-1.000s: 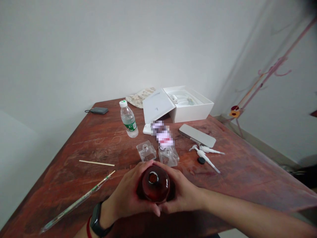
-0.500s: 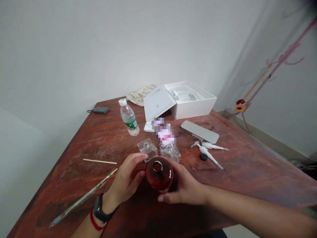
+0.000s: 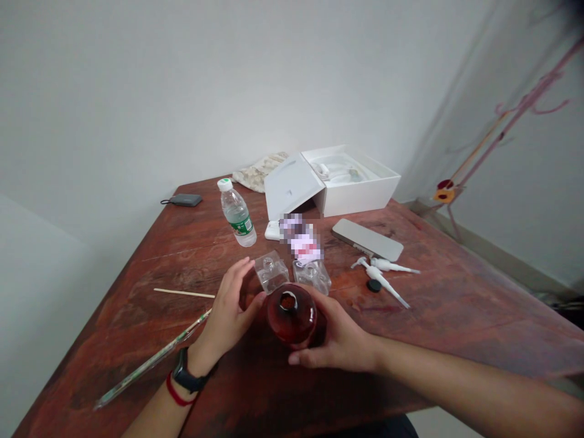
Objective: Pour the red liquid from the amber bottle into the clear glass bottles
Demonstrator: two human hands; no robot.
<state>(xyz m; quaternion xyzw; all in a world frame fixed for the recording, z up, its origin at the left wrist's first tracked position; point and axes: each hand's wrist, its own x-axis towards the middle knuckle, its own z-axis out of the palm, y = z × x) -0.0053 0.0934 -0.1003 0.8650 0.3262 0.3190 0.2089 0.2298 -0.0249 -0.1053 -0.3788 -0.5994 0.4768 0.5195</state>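
Observation:
A rounded dark amber bottle with an uncapped neck stands in front of me. My right hand is wrapped round its right side, thumb in front and fingers behind. My left hand is apart from the bottle, just to its left, with fingers stretched forward and thumb spread. Beyond the bottle lie two clear plastic trays, a left one near my left fingertips and a right one. Two white pump heads and a black cap lie to the right.
On the wooden table stand a water bottle and an open white box. A grey case, a blurred-out card, a bare chopstick, wrapped chopsticks, a dark pouch and a cloth lie about.
My left hand has moved forward and a little left, its fingers drawing away from the amber bottle. The right hand keeps its hold. The view has shifted slightly.

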